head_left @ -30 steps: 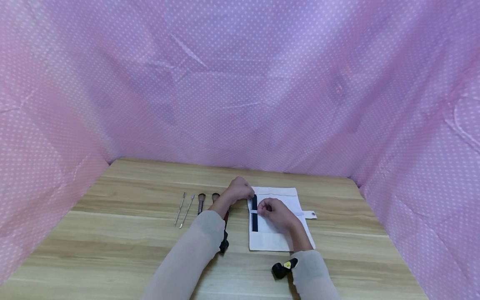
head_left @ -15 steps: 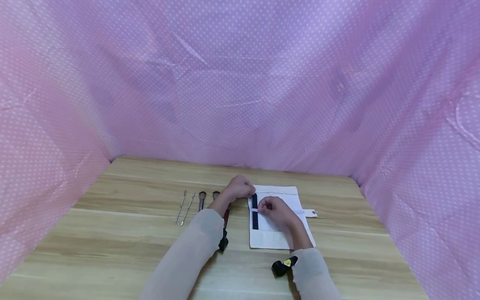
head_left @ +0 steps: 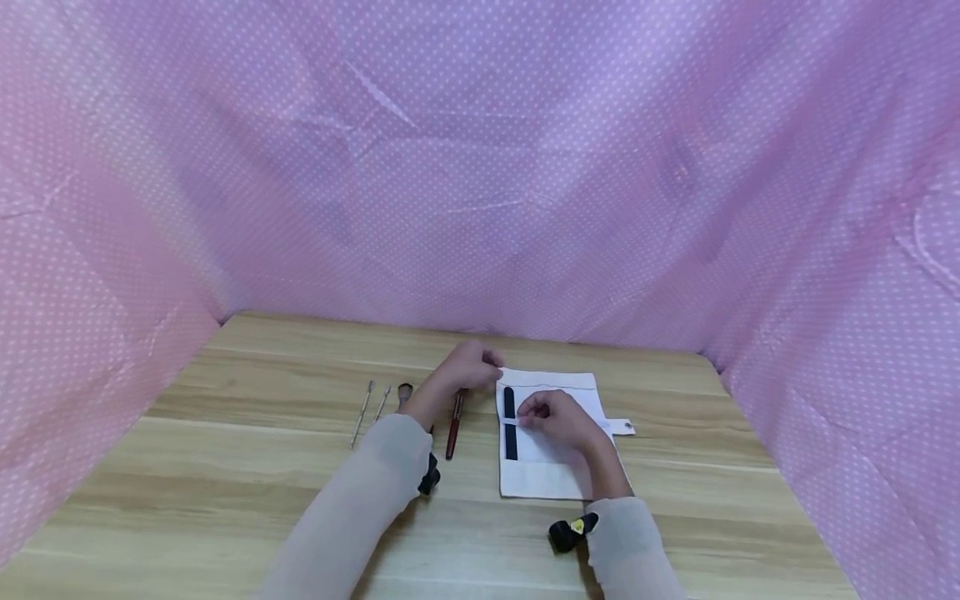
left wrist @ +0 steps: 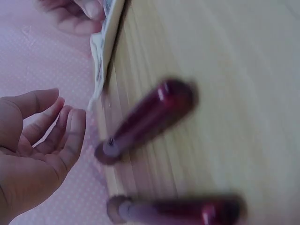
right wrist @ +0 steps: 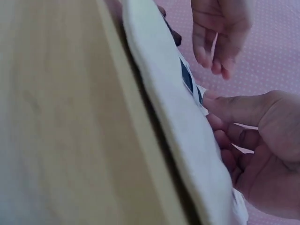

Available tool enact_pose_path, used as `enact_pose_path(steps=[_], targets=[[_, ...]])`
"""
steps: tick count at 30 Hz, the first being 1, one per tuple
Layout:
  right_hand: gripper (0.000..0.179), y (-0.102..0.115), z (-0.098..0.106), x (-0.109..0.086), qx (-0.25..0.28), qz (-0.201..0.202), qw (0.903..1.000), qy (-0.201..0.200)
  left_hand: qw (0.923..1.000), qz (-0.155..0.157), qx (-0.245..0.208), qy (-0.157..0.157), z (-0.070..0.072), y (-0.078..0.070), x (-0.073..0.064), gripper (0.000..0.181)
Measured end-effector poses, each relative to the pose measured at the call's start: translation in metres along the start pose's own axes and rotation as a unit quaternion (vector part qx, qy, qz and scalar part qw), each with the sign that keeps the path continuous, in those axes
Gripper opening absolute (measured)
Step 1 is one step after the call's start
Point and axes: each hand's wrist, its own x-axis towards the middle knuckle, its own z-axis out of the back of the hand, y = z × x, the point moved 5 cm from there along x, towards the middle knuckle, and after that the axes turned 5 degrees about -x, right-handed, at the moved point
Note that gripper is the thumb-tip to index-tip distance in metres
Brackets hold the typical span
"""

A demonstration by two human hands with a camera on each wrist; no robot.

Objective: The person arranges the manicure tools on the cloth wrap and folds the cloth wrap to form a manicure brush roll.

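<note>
I have the right hand (head_left: 557, 417) pinching a white elastic band (head_left: 510, 422) in a narrow grip, black nail file (head_left: 511, 443) beneath it on the white cloth roll (head_left: 543, 483), my left hand (head_left: 471, 363) relaxed, grip wide, near the far-left corner, red-handled brush (head_left: 454, 429) on the tabletop (head_left: 225, 467).

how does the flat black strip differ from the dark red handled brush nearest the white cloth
The flat black strip lies on the white cloth; the dark red handled brush lies on the wooden table. The strip looks flat; the brush's handle, rounded and glossy. Both are long and narrow.
</note>
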Motion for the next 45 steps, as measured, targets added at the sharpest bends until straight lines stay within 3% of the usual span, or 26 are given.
enact_pose_path(steps=[6, 10, 15, 18, 22, 30, 39, 45], targets=[[0.006, 0.000, 0.009, -0.004, -0.029, -0.004, 0.9996, -0.004, 0.9999, -0.004, -0.003, 0.009, 0.015, 0.006, -0.007, 0.022], [0.007, -0.007, 0.015, -0.007, -0.048, -0.018, 0.9985, -0.018, 0.9996, -0.010, 0.025, 0.007, 0.024, 0.011, -0.011, 0.022], [0.008, -0.019, 0.023, -0.013, -0.051, -0.036, 0.9975, -0.032, 0.9982, -0.016, 0.054, 0.020, 0.028, 0.014, -0.019, 0.022], [0.008, -0.021, 0.026, -0.015, -0.048, -0.027, 0.9981, -0.030, 0.9980, -0.009, 0.057, 0.025, 0.029, 0.016, -0.024, 0.023], [0.010, -0.021, 0.024, -0.015, -0.036, -0.018, 0.9989, -0.023, 0.9981, 0.016, 0.050, 0.032, 0.028, 0.017, -0.031, 0.025], [0.010, -0.020, 0.016, -0.012, -0.033, -0.030, 0.9989, -0.011, 0.9977, 0.036, 0.034, 0.046, 0.022, 0.023, -0.039, 0.032], [0.009, -0.020, 0.018, -0.013, -0.039, -0.041, 0.9983, -0.015, 0.9982, 0.026, 0.041, 0.034, 0.014, 0.021, -0.039, 0.042], [0.009, -0.021, 0.019, -0.012, -0.039, -0.045, 0.9980, -0.020, 0.9991, 0.015, 0.018, 0.035, 0.006, 0.020, -0.040, 0.057]])
